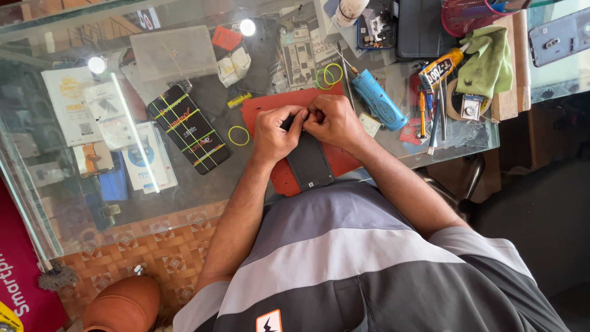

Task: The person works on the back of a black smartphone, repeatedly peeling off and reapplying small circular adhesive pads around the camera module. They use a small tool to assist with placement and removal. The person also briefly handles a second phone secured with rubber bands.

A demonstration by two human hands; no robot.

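Head view: left hand and right hand both pinch the dark phone's top edge (on a red mat).

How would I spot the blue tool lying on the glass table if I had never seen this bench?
Start at the glass table and find the red mat where both hands work on a dark phone. Just right of the mat's top corner lies the blue tool, a fat cylinder set slantwise. It is the only thick blue piece there; the tools beside it are thin.
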